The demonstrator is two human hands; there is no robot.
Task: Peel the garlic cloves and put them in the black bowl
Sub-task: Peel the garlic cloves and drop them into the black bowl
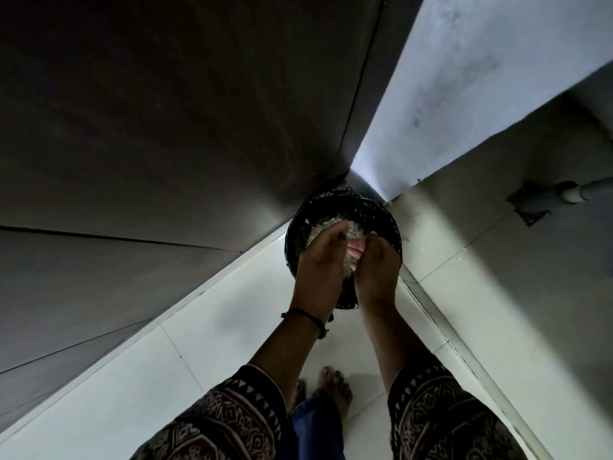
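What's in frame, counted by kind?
Hands: 2, left hand and right hand
Black bin: 1
Bare feet: 2, one half hidden
Patterned sleeves: 2
Wrist thread: 1
Wall pipe: 1
Total: 9

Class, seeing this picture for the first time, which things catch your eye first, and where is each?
At the centre, the left hand and right hand are close together over a black container in the floor corner, pale scraps inside it. A black cord circles the left wrist, and patterned sleeves fill the bottom edge.
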